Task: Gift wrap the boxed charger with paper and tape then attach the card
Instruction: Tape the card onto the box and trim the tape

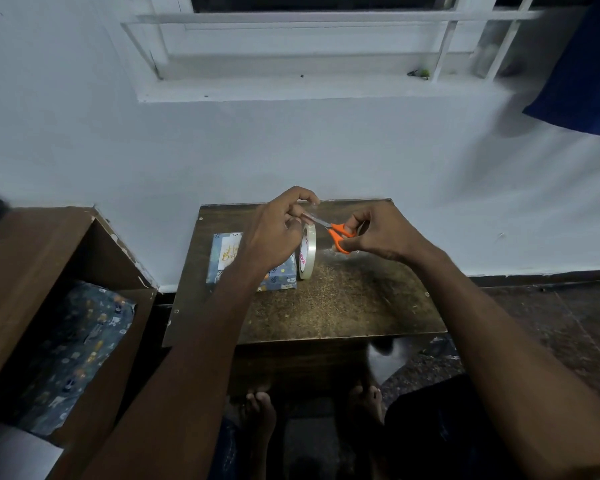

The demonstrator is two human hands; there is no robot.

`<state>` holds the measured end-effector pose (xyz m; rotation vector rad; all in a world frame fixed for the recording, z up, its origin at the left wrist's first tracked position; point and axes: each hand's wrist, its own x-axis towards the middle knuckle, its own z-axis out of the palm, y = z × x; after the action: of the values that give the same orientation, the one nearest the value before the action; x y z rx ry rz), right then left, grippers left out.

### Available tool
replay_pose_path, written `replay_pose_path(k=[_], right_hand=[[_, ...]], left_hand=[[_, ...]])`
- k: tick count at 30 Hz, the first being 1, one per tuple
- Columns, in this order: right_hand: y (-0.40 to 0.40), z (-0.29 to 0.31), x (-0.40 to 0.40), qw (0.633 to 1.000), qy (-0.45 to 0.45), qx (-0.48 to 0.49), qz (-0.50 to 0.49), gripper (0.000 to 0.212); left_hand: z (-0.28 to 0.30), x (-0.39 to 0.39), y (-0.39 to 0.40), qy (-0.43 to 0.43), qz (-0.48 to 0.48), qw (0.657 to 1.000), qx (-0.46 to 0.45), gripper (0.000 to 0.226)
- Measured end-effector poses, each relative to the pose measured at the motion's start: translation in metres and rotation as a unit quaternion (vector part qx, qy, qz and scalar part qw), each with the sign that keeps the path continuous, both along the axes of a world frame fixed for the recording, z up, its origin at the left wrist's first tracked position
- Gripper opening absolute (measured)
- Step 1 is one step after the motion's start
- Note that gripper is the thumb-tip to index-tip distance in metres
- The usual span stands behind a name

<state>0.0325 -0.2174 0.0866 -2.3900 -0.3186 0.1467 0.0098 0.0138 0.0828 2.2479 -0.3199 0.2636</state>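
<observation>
The wrapped box (282, 278), in blue patterned paper, lies on the small brown table (343, 306), partly behind my left forearm. A white greeting card (227, 252) lies on its top. A roll of clear tape (307, 251) stands on edge just right of the box. My left hand (278, 230) pinches a strip of tape pulled up from the roll. My right hand (385, 233) grips orange-handled scissors (340, 237), whose blades point left at the strip near my left fingers.
A brown cabinet (32, 258) stands at the left, with spare blue patterned wrapping paper (80, 341) on its lower shelf. A white wall and window sill (291, 88) rise behind the table. My bare feet (260, 407) rest on the dark floor under the table.
</observation>
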Motion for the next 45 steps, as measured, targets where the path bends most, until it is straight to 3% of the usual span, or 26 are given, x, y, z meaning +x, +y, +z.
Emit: replay_pose_path(k=[19,25,34,37,39,41,43,45], right_hand=[[-0.003,-0.005,0.003,0.997,-0.018,-0.008,-0.073,0.011],[0.01,-0.019,0.007,0.961,0.002,-0.265,-0.082,0.027],[0.028,-0.01,-0.003,0.93,-0.033,-0.367,-0.009,0.042],[0.031,-0.01,-0.005,0.935,-0.047,-0.351,-0.026,0.019],[0.03,-0.009,-0.003,0.949,-0.067,-0.304,-0.056,0.02],[0.031,-0.005,0.0,0.983,-0.069,-0.163,-0.05,0.035],[0.034,0.003,-0.004,0.997,-0.062,-0.031,0.028,0.055],[0.037,0.003,-0.009,0.994,-0.057,0.015,0.088,0.035]], left_hand=[[-0.008,0.003,0.004,-0.008,0.003,0.999,-0.049,0.046],[-0.007,0.004,0.003,-0.033,0.0,0.998,-0.051,0.054],[-0.007,0.004,0.001,-0.03,-0.018,0.997,-0.062,0.055],[-0.007,0.004,0.001,-0.03,-0.017,0.997,-0.066,0.056],[-0.007,0.003,0.001,-0.025,-0.026,0.997,-0.068,0.056],[-0.006,0.002,0.0,-0.019,-0.048,0.996,-0.075,0.057],[-0.005,0.001,-0.001,-0.018,-0.069,0.994,-0.078,0.059],[-0.003,0.0,-0.002,-0.02,-0.073,0.993,-0.086,0.06]])
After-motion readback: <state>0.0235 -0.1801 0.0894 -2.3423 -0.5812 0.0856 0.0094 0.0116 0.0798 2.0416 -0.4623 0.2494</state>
